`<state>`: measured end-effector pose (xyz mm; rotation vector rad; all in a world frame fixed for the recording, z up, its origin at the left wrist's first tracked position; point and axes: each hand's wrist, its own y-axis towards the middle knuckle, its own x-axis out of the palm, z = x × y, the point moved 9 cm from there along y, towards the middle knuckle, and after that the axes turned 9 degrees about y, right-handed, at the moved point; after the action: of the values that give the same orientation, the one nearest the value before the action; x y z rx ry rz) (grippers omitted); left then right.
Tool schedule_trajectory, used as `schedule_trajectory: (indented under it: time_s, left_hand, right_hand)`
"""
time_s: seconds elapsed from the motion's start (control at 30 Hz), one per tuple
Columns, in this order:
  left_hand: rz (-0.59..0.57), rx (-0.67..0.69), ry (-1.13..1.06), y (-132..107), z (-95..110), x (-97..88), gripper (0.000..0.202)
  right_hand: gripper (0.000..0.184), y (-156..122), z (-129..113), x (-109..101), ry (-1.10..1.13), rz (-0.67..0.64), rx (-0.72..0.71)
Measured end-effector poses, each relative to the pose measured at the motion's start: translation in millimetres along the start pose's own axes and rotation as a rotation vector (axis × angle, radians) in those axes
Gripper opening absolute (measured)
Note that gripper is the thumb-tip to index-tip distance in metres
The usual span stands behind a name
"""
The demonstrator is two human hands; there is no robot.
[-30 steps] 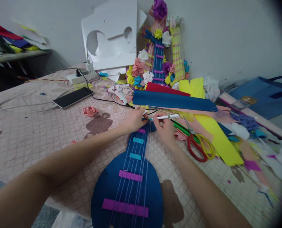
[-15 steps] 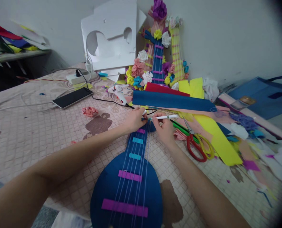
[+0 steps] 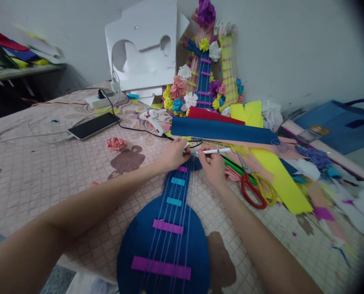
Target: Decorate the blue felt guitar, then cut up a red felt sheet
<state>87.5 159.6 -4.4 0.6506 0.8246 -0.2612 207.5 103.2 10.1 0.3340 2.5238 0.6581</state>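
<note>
A dark blue paper guitar [image 3: 139, 241] lies flat before me, with thin strings and purple and light blue strips across it. At the far end of its neck, my right hand [image 3: 212, 165] grips a slim white pen [image 3: 217, 151], its tip pointing left. Opposite it, my left hand [image 3: 174, 155] has its fingers pinched together at the neck's head. A small white piece shows at those fingertips, but what they hold is mostly hidden. Only a narrow gap separates the pen tip from the left fingers.
Red- and yellow-handled scissors [image 3: 252, 183] and yellow paper [image 3: 282, 179] lie on the right. Behind are a blue strip [image 3: 225, 130], a white glue gun [image 3: 153, 120] and flower-covered guitars [image 3: 204, 77]. A phone [image 3: 93, 126] and a pink paper flower [image 3: 116, 143] sit on the left.
My right hand and the pen have shifted very slightly to the right. The left hand and the guitar look almost unmoved.
</note>
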Motion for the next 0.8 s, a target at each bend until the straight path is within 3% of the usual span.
schedule_trajectory:
  time_s: [0.8]
  left_hand:
    - [-0.011, -0.017, 0.024, 0.0, -0.2, 0.2, 0.024]
  right_hand:
    - [0.013, 0.6, 2.0, 5.0, 0.023, -0.025, -0.03]
